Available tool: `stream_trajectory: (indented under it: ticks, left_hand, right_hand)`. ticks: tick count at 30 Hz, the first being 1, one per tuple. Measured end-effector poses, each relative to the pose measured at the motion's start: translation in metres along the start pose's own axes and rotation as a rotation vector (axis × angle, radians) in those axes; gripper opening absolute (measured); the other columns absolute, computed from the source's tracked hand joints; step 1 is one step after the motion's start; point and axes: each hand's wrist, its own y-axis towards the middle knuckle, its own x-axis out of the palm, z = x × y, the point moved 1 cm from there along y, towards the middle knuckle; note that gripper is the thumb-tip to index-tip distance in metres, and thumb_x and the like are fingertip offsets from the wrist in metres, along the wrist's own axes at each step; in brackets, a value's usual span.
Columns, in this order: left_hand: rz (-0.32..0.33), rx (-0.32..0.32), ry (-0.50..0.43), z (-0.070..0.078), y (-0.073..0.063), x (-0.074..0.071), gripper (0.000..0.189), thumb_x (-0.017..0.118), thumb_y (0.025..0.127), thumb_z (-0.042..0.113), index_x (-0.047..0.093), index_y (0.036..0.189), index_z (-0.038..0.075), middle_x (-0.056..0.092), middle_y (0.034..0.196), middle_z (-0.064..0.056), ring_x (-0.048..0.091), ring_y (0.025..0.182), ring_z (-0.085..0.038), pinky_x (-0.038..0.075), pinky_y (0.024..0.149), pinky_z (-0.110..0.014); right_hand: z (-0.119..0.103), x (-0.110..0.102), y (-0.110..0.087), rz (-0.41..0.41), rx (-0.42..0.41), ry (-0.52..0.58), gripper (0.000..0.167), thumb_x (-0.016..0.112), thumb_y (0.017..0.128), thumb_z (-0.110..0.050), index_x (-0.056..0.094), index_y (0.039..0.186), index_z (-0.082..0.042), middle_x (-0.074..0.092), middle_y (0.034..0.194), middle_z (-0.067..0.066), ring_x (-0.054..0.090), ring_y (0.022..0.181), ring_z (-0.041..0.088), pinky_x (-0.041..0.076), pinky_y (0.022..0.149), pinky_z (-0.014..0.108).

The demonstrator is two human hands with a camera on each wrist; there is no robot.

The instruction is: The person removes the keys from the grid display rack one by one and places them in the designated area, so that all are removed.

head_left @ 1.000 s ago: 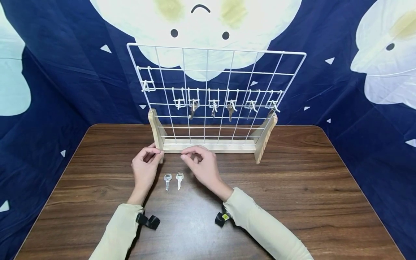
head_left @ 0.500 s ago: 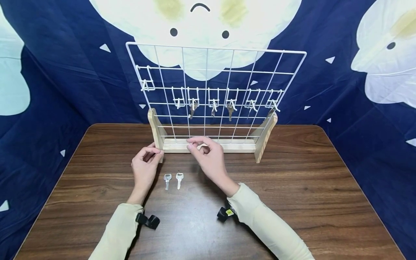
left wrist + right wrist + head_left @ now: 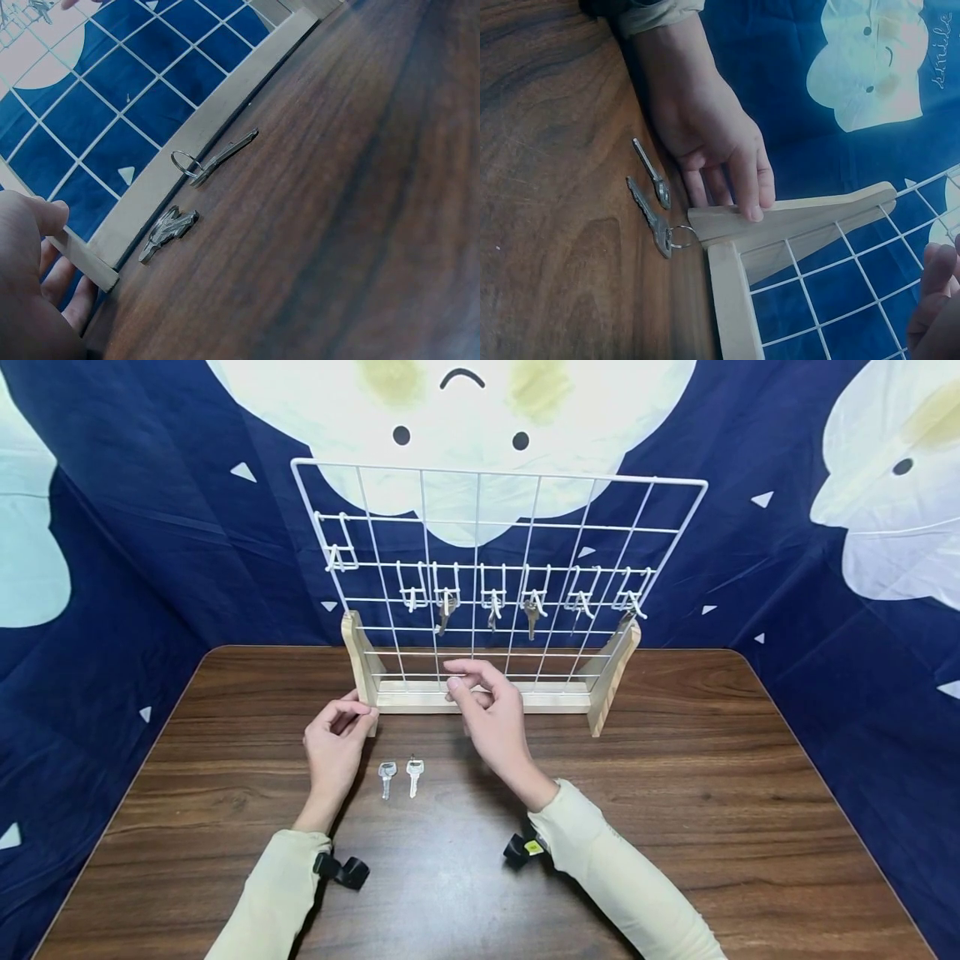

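Observation:
My left hand (image 3: 333, 743) holds the left wooden side piece (image 3: 360, 656) of a white wire grid rack (image 3: 480, 518), thumb on its front edge. My right hand (image 3: 495, 714) is raised before the lower grid, fingers loosely bent, thumb and index fingertips apart. Nothing shows between them; in the right wrist view only part of the right hand (image 3: 937, 300) is seen. Two silver keys, a left key (image 3: 387, 777) and a right key (image 3: 414, 777), lie on the table between the hands; the right one has a ring (image 3: 185, 162).
Several white hooks hang along the grid, among them an upper left hook (image 3: 337, 553) and a bare hook (image 3: 412, 593). Keys hang from others, such as a brass-toned key (image 3: 532, 620). Behind the brown wooden table (image 3: 712, 793) is a blue cloth (image 3: 225, 568) with cloud shapes.
My right hand has moved up and to the right, from beside the rack's base bar to in front of the lower grid. The left hand and the two table keys have stayed put.

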Motion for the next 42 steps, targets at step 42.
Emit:
stream_trajectory:
  ticks: [42]
  left_hand:
    - [0.005, -0.017, 0.001, 0.000, 0.000, 0.000, 0.014, 0.080, 0.093, -0.015, 0.069, 0.099, -0.020, 0.078, 0.125, -0.004, 0.076, 0.105, -0.001, 0.061, 0.094, -0.015]
  right_hand:
    - [-0.022, 0.022, 0.046, 0.033, 0.100, 0.174, 0.030, 0.067, 0.106, 0.001, 0.061, 0.133, 0.012, 0.068, 0.071, -0.008, 0.045, 0.048, 0.010, 0.037, 0.044, 0.017]
